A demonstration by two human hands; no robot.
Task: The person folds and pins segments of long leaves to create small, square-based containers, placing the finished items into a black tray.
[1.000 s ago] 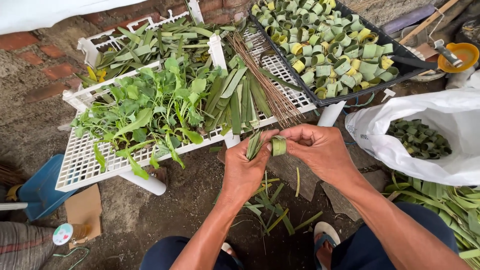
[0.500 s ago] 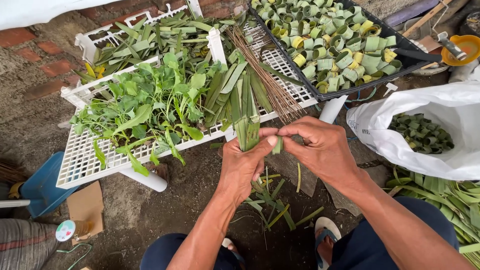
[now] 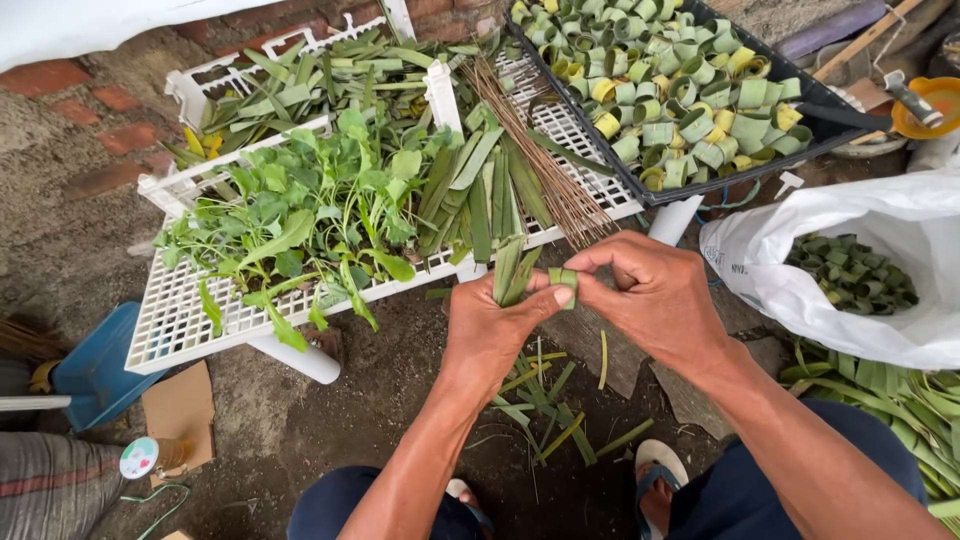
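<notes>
Left hand (image 3: 490, 330) clamps upright leaf strips (image 3: 512, 270), long axis pointing away; right hand (image 3: 655, 295) pinches a leaf ring (image 3: 563, 280) just right of them, fingertips of both hands touching, above the white rack's (image 3: 190, 320) front edge.

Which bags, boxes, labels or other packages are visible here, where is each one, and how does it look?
White plastic bag: right side, open, holding dark green leaf rolls.
Cardboard piece: ground, lower left, flat, brown.
Round lid: below the cardboard, small, with a pale printed label.
Grey sack: bottom left corner, with a reddish stripe.
</notes>
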